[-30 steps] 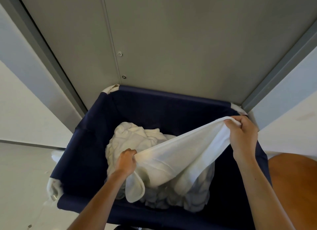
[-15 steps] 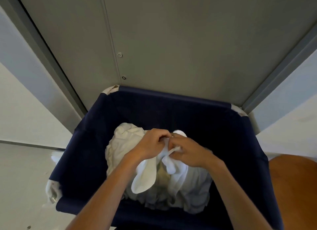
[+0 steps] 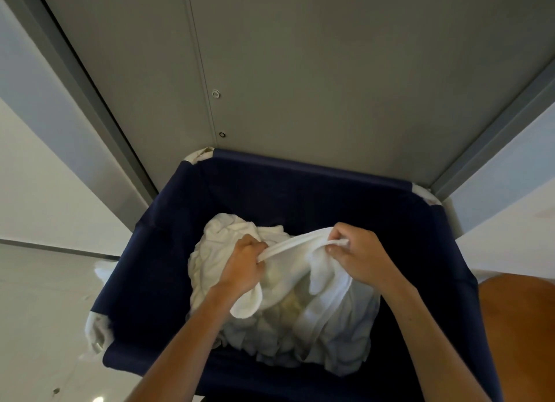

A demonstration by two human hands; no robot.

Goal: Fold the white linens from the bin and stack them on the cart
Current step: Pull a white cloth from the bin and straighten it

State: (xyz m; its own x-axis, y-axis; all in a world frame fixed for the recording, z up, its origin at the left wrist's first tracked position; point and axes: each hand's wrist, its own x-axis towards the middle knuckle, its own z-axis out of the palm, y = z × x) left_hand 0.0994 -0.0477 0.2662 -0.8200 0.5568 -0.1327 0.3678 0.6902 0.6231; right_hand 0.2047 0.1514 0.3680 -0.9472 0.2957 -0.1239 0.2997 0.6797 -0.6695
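Over the middle of the navy bin (image 3: 300,165), in the head view, the left hand (image 3: 244,265) and right hand (image 3: 359,259), together half a second ago, have parted slightly, each gripping the white linen (image 3: 295,245) taut above the pile (image 3: 216,239) inside the bin, so folding looks just begun.

Noted two bare hands: left hand (image 3: 243,266) and right hand (image 3: 357,257). Logged both forearms uncovered from wrist to bottom edge of frame: left forearm (image 3: 186,341), right forearm (image 3: 426,326); slim and smooth in outline. Recorded knuckle ridges plain across back of left hand. Picked out a short, plain nail (image 3: 330,249) on right hand. Could not see upper arms, shoulders or torso. Marked orange-brown mass (image 3: 522,341) at lower right; could not tell whether garment or furniture.
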